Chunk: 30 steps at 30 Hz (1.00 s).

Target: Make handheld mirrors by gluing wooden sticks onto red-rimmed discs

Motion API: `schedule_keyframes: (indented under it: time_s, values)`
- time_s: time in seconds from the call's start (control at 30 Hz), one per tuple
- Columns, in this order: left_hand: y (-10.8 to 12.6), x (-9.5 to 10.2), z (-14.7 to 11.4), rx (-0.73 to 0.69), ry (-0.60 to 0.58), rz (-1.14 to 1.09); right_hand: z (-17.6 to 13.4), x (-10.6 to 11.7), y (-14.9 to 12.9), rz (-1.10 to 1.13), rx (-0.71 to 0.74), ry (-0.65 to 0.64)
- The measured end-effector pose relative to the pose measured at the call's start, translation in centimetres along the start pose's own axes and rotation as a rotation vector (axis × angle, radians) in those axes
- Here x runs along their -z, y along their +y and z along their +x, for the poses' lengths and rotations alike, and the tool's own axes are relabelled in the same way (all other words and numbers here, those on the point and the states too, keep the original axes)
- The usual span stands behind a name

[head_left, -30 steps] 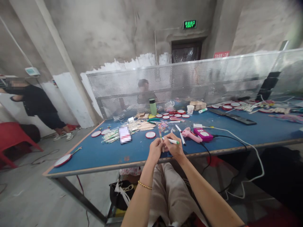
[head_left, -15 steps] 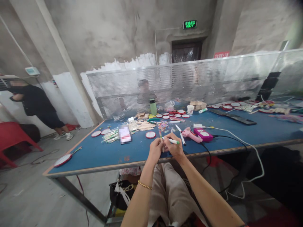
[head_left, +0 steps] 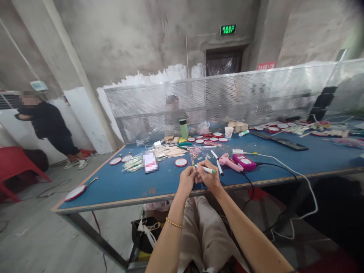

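Gripping a white marker [head_left: 207,169] with a green end, the right hand [head_left: 209,177] presses close against the left hand [head_left: 187,177], the marker jutting out to the right of its fingers. Pinched in the left hand's fingertips is a slim stick [head_left: 192,161], which points away from the body. Just beyond both hands lie small coloured bits [head_left: 195,152]; a red-rimmed disc [head_left: 181,162] sits just beyond the left hand. Right of the right hand are a dark-tipped pen [head_left: 219,167], then a pink glue gun [head_left: 231,163] and a purple box [head_left: 244,162]. Farther beyond the hands stands a green bottle [head_left: 183,129], upright on the blue table [head_left: 122,189].
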State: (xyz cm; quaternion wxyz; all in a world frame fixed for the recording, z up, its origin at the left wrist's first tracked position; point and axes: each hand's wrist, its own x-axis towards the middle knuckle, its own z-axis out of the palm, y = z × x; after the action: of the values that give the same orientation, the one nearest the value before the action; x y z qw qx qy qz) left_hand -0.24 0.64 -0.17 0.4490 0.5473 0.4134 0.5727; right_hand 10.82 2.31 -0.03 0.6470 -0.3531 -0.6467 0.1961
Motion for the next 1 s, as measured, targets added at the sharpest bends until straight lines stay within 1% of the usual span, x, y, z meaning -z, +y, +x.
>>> schedule_keyframes:
  time_s: [0.17, 0.4, 0.53, 0.63, 0.87, 1.0]
  values:
    - [-0.21, 0.12, 0.13, 0.005, -0.003, 0.013, -0.05, -0.04, -0.08, 0.016, -0.024, -0.01]
    - [-0.08, 0.12, 0.06, -0.013, -0.012, 0.015, -0.03, 0.07, 0.0, -0.007, 0.016, 0.016]
    - [-0.31, 0.08, 0.14, 0.01, -0.021, -0.036, -0.02, -0.01, -0.02, 0.017, -0.007, 0.003]
    - [-0.54, 0.13, 0.24, 0.001, -0.013, -0.032, 0.02, -0.01, -0.22, 0.029, -0.031, -0.016]
    - [-0.58, 0.13, 0.31, 0.045, -0.037, -0.088, -0.03, 0.17, -0.27, -0.003, 0.026, -0.002]
    - [-0.48, 0.08, 0.25, 0.053, -0.042, -0.097, -0.09, 0.12, -0.16, 0.006, 0.017, -0.021]
